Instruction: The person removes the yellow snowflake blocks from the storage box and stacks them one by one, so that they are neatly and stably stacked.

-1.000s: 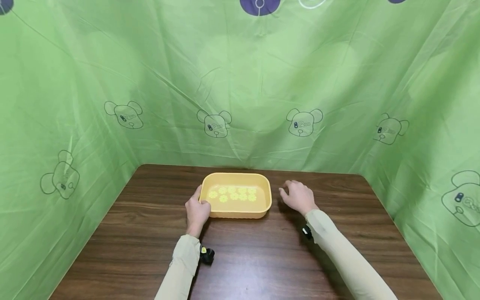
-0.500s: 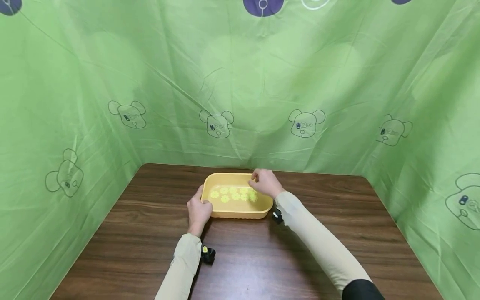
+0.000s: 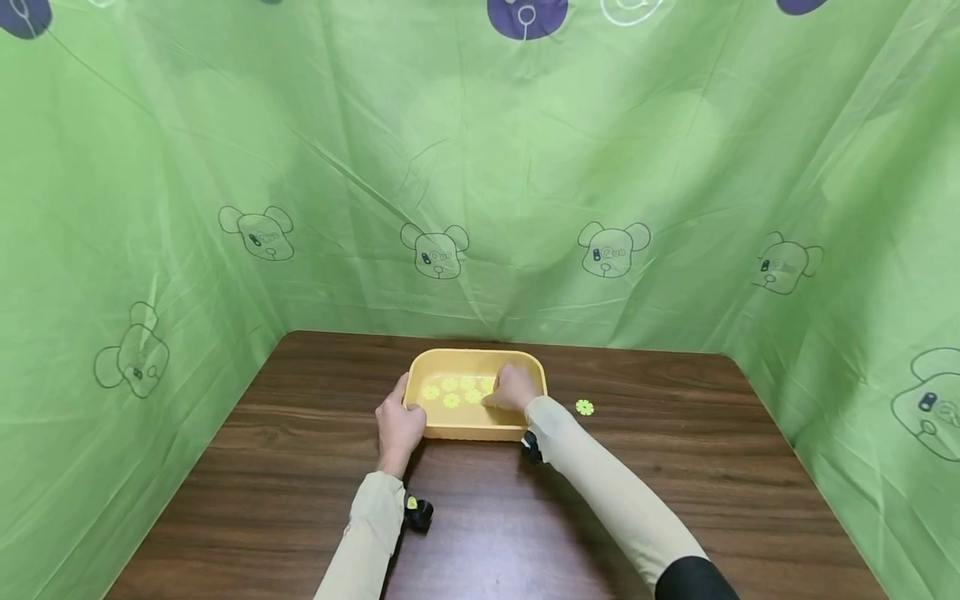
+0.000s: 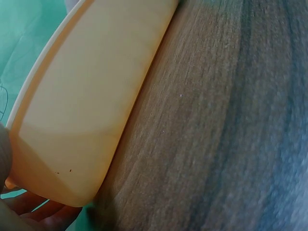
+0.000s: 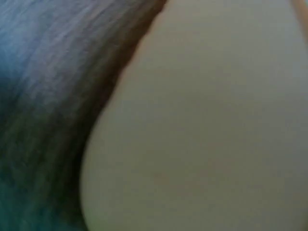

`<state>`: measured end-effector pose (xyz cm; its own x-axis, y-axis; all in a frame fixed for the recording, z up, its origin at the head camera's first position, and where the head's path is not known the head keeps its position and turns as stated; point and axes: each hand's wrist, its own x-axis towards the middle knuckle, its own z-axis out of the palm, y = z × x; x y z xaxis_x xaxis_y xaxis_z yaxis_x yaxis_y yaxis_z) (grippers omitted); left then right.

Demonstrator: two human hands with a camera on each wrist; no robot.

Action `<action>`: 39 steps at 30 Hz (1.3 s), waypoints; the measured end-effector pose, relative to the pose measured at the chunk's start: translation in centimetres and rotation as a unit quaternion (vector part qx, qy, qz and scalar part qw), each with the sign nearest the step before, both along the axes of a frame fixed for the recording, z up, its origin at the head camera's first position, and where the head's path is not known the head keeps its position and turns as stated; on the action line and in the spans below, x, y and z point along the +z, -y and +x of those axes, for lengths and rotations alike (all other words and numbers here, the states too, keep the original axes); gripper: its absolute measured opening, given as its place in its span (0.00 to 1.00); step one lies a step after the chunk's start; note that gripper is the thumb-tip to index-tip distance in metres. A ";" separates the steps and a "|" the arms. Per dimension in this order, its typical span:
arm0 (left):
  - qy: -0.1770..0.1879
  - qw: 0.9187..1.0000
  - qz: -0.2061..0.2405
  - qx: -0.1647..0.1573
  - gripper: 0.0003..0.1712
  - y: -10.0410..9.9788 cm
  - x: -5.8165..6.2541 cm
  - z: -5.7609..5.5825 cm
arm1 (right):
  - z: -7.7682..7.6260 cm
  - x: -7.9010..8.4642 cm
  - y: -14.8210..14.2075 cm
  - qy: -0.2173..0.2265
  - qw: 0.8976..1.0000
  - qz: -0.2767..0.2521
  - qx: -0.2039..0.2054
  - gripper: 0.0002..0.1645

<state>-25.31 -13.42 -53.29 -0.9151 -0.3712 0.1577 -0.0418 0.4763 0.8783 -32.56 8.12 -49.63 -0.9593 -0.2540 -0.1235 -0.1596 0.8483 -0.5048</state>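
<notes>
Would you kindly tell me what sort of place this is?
Probably a makeshift recording booth: green fabric printed with cartoon animal faces hangs behind and on both sides of a wood-grain table, and wrist-worn black devices look like small cameras.

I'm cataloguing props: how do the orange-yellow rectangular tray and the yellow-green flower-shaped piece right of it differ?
The tray is much larger than the flower-shaped piece. The tray is deep; the piece looks flat. The left hand grips the tray; the piece lies untouched. Both are yellowish.
</notes>
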 end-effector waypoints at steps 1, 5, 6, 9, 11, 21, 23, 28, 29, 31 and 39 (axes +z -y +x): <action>0.001 1.000 0.001 -0.001 0.38 0.0 0.0 0.0 | 0.1 -0.2 0.0 0.007 1.000 -0.004 -0.004 0.31; 0.002 1.000 0.000 -0.002 0.38 -0.1 0.0 0.1 | 0.2 -0.5 0.2 0.008 1.000 0.003 -0.012 0.32; 0.001 1.000 -0.001 -0.003 0.38 -0.1 0.0 0.1 | 0.2 -0.6 0.2 0.008 1.000 0.004 -0.012 0.32; 0.001 1.000 0.000 -0.003 0.39 -0.1 0.0 0.1 | 0.2 -0.7 0.2 0.001 1.000 0.006 -0.013 0.33; 0.000 1.000 0.001 -0.002 0.39 -0.1 0.0 0.2 | 0.3 -0.9 0.3 -0.006 1.000 0.005 -0.012 0.34; 0.001 1.000 -0.001 0.005 0.39 -0.1 -0.1 0.0 | 0.5 -1.0 0.3 -0.008 1.000 -0.013 -0.015 0.37; -0.001 1.000 -0.002 0.006 0.38 -0.1 -0.1 0.0 | 0.7 -1.0 0.4 -0.010 1.000 -0.011 -0.016 0.38; 0.001 1.000 0.002 0.011 0.38 -0.1 -0.1 0.0 | 1.0 -0.9 0.5 -0.026 1.000 -0.005 -0.012 0.39; 0.001 1.000 0.002 0.011 0.39 -0.1 -0.1 0.0 | 1.0 -0.9 0.5 -0.028 1.000 -0.005 -0.012 0.39; 0.001 1.000 0.003 0.009 0.39 -0.1 -0.1 0.0 | 0.9 -0.9 0.5 -0.030 0.999 -0.003 -0.013 0.39; 0.001 1.000 0.004 0.007 0.39 -0.2 0.0 0.0 | 1.1 -0.7 0.5 -0.037 0.999 0.000 -0.020 0.37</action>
<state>-25.29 -13.20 -53.25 -0.9097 -0.3856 0.1538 -0.0498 0.4692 0.8817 -31.47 7.66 -50.33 -0.9752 -0.2152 -0.0526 -0.1620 0.8546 -0.4934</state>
